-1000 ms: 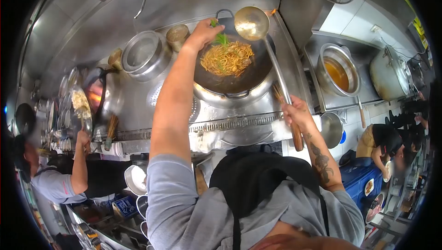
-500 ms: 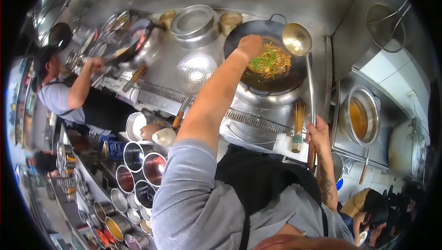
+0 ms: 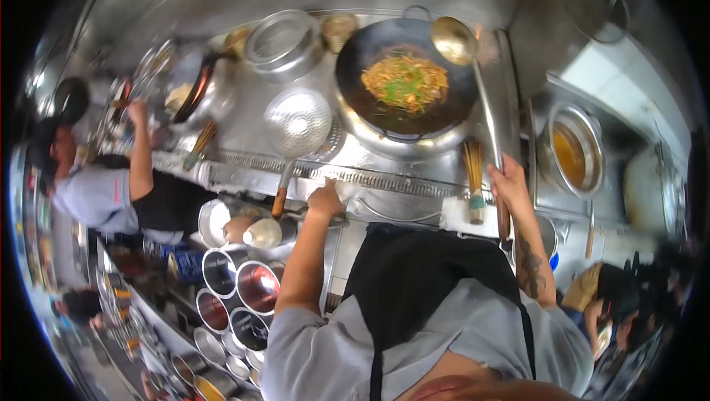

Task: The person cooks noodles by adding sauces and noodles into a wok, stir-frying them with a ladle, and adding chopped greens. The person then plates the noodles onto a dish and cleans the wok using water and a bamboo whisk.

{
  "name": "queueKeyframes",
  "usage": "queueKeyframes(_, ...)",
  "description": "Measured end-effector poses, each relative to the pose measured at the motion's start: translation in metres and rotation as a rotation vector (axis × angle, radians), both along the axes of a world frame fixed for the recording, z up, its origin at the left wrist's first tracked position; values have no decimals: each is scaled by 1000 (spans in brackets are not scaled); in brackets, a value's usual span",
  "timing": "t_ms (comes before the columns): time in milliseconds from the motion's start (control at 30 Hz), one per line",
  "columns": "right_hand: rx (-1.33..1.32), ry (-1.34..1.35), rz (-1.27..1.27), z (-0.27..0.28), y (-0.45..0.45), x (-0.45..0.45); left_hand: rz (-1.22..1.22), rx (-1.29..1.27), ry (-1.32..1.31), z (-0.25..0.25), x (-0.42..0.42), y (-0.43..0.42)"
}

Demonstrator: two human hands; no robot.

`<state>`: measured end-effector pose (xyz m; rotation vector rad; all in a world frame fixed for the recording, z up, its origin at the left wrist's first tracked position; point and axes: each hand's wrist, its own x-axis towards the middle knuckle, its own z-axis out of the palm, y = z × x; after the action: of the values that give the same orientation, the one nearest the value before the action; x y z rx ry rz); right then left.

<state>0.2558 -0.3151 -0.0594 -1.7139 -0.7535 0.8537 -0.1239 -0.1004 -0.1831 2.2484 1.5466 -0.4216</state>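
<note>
In the head view, my right hand (image 3: 510,183) is closed around the handle of a long ladle (image 3: 487,113). Its brassy bowl hangs over the right rim of the black wok (image 3: 355,109). Stir-fried food (image 3: 405,87), strips with chopped greens on top, lies in the wok. My left hand (image 3: 326,198) is at the stove's front ledge, fingers curled; a pale patch shows beside it, and I cannot make out whether it is held. Just left of that hand, a perforated skimmer (image 3: 298,124) with a wooden handle rests across the stove edge.
Bamboo brushes (image 3: 475,183) stand at the ledge. A lidded pot (image 3: 284,46) is behind. On the right is a pot of brown liquid (image 3: 569,151). Several containers (image 3: 259,286) sit lower left. A co-worker (image 3: 96,187) works at another wok on the left.
My left hand has moved from above the wok back to the front ledge. The greens are more spread over the food. My right hand still holds the ladle. The view has shifted.
</note>
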Motion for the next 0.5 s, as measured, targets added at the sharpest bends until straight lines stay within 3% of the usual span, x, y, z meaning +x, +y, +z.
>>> queueKeyframes(167, 40, -63, -31, -6, 11, -7, 54, 132, -220, -27, -2, -7)
queueKeyframes(267, -9, -81, -31, -2, 13, -7, 220, -144, -799, -26, -18, 9)
queueKeyframes(300, -9, -80, -32, 7, 13, -11, 477, -374, -965, 22, -2, -1)
queueKeyframes(367, -21, -99, -30, 9, 13, -14, 475, -732, -1362, 13, -8, 9)
queueKeyframes(400, -34, -109, -39, 10, 14, -15, 483, -852, -1499, 34, -2, 3)
queueKeyframes(500, -67, -145, -50, 10, 14, -18, 365, -806, -1648, 68, 26, -4)
